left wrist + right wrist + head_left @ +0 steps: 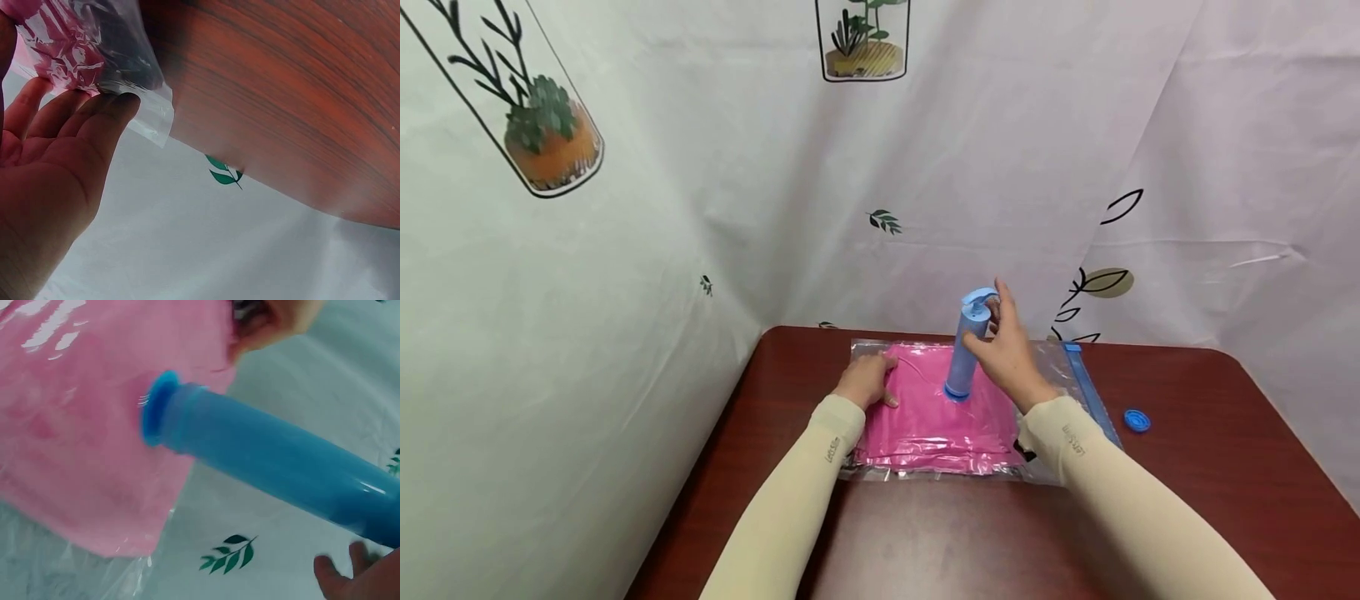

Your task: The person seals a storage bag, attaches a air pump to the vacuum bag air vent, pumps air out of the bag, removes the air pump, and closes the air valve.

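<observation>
A clear vacuum storage bag lies flat on the table, with folded pink fabric inside. On its valve stands a blue hand pump, leaning slightly right at the top in the head view. My left hand grips the bag's left edge, thumb and fingers at the plastic; in the left wrist view those fingers lie along its side. Around the pump's upper end is my right hand, thumb by the barrel and forefinger pointing up beside the handle. Its fingertips show apart from the barrel in the right wrist view.
A round blue valve cap lies on the red-brown table, right of the bag. The bag's blue zip strip runs down its right side. White printed cloth hangs behind and to the left of the table.
</observation>
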